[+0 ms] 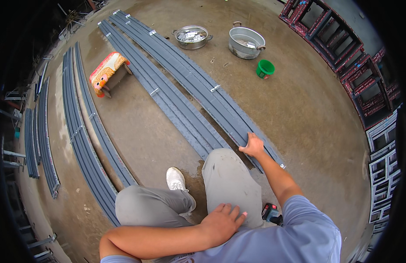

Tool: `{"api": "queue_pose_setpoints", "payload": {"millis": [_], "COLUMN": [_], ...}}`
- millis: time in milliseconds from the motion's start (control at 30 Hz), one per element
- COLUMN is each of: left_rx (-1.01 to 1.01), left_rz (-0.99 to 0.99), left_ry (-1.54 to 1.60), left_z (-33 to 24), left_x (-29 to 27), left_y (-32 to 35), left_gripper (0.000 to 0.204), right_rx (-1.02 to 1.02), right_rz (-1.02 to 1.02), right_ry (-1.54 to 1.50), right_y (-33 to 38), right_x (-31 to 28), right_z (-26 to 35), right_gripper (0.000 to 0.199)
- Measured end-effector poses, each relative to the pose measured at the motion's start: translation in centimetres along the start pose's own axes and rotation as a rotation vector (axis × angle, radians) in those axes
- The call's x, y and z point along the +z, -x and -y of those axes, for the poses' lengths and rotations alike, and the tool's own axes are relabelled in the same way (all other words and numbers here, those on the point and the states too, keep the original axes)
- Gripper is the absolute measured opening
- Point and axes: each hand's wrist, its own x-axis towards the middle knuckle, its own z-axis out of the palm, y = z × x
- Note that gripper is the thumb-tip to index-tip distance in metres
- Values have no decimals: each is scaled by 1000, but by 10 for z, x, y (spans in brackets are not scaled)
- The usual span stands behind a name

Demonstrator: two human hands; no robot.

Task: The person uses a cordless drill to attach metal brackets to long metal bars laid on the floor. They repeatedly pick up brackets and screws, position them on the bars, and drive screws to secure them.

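My right hand point(254, 145) is on the near end of a long row of grey metal profiles point(185, 70). Its thumb hooks over the left side and its fingers lie across the top, so the hand grips a profile there. Small silver brackets point(215, 88) sit along this row. Just left of it, a second row of grey profiles point(137, 70) runs parallel, across a narrow gap. My left hand point(221, 222) rests on my right thigh with fingers apart, holding nothing. A cordless drill point(272, 214) stands by my right leg, partly hidden by my sleeve.
More profile rows point(73, 114) lie to the left, beyond a small stool point(108, 72) with a colourful cover. Two metal pans point(192, 37) point(246, 43) with small metal parts and a green bucket point(265, 69) stand ahead. Dark red frames point(330, 30) and white frames point(382, 171) line the right.
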Motion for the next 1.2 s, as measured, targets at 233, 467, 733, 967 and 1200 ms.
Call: {"api": "queue_pose_setpoints", "payload": {"millis": [233,467,733,967,1200], "left_rx": [-12,3,12,1,-15], "left_rz": [-5,77,-42,87,100], "left_ry": [4,-10,-22,-32,24], "left_z": [1,0,0,1,2], "left_x": [4,-3,6,9,15], "left_y": [0,-4,-3,-2,-5], "left_gripper": [56,57,54,58,56], "right_rx": [-54,-51,-17,4,-70], "right_rz": [-28,19,14,-7,-43], "right_ry": [-43,-74,-42,-48,-180], "right_y": [12,14,0,-9,1], "right_x": [14,25,39,44,52], "right_z": [11,14,0,-8,-4], "right_gripper": [98,99,97,99,98]}}
